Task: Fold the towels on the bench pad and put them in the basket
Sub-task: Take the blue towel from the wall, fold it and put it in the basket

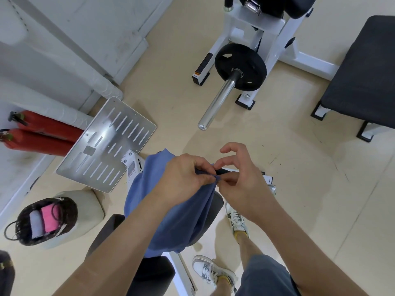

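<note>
A blue towel [181,221] hangs in front of me over the black bench pad [215,208]. My left hand [183,178] grips its top edge with curled fingers. My right hand [237,178] pinches the same edge right beside it, its other fingers raised. The towel drapes down and hides most of the pad. A dark wicker basket [23,223] stands on the floor at the lower left, holding a folded pink towel [50,218] and a folded grey towel [36,225].
A slotted metal footplate [106,144] lies left of the bench. A weight plate on a chrome bar [239,67] juts out ahead. A second black bench [363,71] stands at the right. Two red extinguishers [42,133] lie at the left wall. My shoes [237,221] stand right of the bench.
</note>
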Motion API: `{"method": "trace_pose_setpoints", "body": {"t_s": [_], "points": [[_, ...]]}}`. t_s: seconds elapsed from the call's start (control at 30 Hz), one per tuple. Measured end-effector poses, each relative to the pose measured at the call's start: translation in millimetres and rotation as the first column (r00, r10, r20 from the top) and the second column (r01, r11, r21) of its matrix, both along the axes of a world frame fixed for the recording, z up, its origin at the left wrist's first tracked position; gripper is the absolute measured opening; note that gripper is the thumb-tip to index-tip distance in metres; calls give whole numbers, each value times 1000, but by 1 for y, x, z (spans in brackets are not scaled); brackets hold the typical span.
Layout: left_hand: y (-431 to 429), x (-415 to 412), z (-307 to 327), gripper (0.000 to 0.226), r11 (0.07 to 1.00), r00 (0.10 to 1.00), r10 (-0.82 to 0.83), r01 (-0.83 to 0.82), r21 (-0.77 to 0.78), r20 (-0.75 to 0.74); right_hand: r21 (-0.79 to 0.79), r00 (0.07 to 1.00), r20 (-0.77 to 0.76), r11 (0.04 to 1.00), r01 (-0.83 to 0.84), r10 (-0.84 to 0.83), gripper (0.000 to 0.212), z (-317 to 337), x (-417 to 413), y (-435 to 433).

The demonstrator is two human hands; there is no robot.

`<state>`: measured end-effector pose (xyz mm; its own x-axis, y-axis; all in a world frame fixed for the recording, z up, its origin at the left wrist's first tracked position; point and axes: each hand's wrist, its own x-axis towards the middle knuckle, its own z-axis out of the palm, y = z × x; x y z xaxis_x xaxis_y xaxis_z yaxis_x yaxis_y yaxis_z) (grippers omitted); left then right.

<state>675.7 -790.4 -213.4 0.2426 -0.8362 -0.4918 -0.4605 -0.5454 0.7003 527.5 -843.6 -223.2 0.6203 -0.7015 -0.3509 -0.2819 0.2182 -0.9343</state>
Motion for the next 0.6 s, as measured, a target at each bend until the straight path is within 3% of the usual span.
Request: {"method": "trace_pose_setpoints", "body": {"t_s": [0.1, 0.17, 0.27, 0.37, 0.43, 0.6], "points": [[2, -3, -4, 16, 1000, 977, 10, -5, -25, 213, 40, 999, -19, 999, 37, -37, 54, 0, 2, -5], [5, -10, -6, 26, 993, 948, 76, -43, -112, 308, 172, 989, -7, 974, 147, -148, 50, -4, 3, -9], [14, -27, -10, 25, 976, 953, 164, -119, -182, 253, 356, 969, -28, 903, 240, -246, 44, -8, 5, -11], [30, -43, -21, 13, 964, 950, 217, -173, -199, 225, 387, 963, -71, 883, 267, -261, 42, -10, 7, -11], [37, -50, -24, 28, 963, 949, 236, -199, -182, 211, 375, 968, -79, 892, 251, -239, 36, -7, 9, -13], [39, -53, -24, 29, 948, 872, 274, -175, -264, 405, 388, 989, -46, 910, 144, -138, 15, 1, 11, -10]]}}
